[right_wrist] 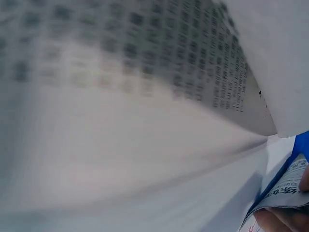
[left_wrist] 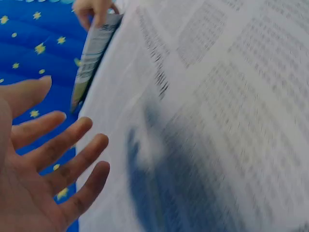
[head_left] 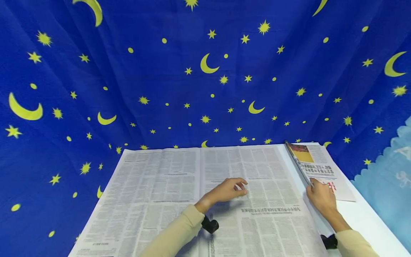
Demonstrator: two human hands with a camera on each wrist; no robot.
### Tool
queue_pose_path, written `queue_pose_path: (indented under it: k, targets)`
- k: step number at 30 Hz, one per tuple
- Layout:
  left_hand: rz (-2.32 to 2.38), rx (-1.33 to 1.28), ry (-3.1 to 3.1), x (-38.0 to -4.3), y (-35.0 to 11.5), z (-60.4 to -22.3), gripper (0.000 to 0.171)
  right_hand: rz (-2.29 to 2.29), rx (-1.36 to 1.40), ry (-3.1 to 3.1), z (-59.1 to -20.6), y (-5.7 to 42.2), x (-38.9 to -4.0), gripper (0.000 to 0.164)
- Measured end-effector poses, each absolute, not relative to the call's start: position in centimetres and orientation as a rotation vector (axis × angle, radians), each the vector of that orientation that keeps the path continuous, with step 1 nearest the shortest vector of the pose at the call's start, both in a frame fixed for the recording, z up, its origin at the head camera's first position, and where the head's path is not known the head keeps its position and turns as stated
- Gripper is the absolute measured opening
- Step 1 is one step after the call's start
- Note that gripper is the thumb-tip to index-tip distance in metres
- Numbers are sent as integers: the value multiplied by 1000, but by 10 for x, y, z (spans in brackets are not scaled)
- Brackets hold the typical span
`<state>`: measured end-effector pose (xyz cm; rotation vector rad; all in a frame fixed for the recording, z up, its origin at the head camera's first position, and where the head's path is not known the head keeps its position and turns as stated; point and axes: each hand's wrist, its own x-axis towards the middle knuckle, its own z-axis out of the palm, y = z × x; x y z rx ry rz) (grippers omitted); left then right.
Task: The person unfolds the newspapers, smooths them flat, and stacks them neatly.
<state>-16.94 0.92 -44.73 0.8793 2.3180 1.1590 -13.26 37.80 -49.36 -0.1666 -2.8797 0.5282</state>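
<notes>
A large sheet of newspaper lies spread across the table. Above its right half, my left hand hovers with relaxed, slightly bent fingers and holds nothing; the left wrist view shows that hand with its fingers spread. My right hand grips the left edge of a folded newspaper at the table's right side. This folded newspaper appears at the lower right of the right wrist view, with the right hand's fingers at its edge. Most of that view is a blurred, lifted newspaper sheet.
A strip of white tabletop shows along the right side. Behind the table hangs a blue cloth with yellow moons and stars. Light-blue cloth hangs at the right. A black wrist device sits under the left wrist.
</notes>
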Motion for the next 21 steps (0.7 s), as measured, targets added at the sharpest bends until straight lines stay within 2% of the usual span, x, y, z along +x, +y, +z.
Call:
queue_pose_path:
  k: [5, 13, 21]
  targets:
    - [1270, 811, 2170, -171, 22, -458, 46, 558, -156, -2833, -494, 373, -128, 39]
    - [1422, 828, 1992, -165, 44, -473, 45, 508, -123, -2593, -489, 352, -104, 29]
    - [1456, 768, 1865, -167, 60, -482, 52, 349, 218, -2387, -478, 306, -90, 32]
